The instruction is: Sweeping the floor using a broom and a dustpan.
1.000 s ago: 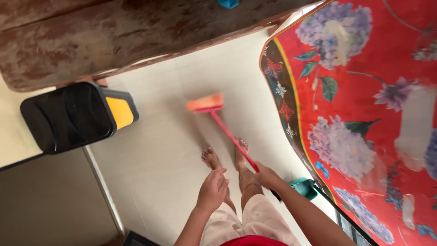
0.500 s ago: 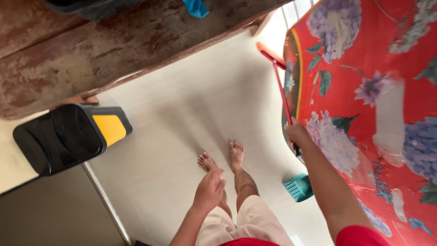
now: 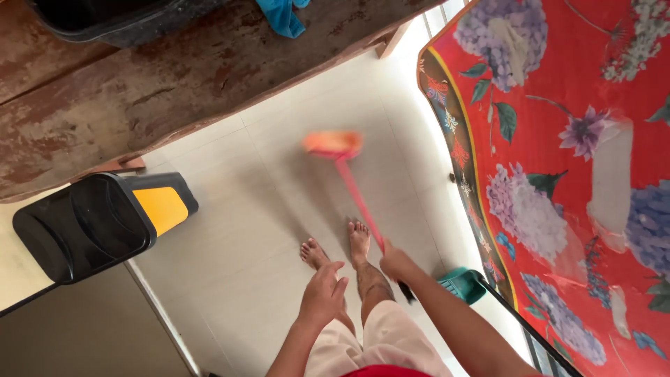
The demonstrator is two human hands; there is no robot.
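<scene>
My right hand [image 3: 395, 263] grips the pink handle of a broom [image 3: 352, 187]. Its orange head is blurred over the pale tiled floor [image 3: 279, 202], ahead of my bare feet [image 3: 338, 246]. My left hand [image 3: 322, 293] hangs in front of my thigh with its fingers loosely curled, holding nothing. A teal dustpan [image 3: 462, 284] lies on the floor by my right leg, partly hidden behind my right forearm.
A black bin with a yellow panel [image 3: 98, 220] stands at the left. A worn brown wooden table [image 3: 160, 77] spans the top, with a blue cloth [image 3: 280, 15] on it. A bed with a red flowered cover [image 3: 565, 153] fills the right side.
The broom swung from beside the bed's edge at the far right back to the middle of the floor. My right hand came back down near my leg. The left hand stayed put.
</scene>
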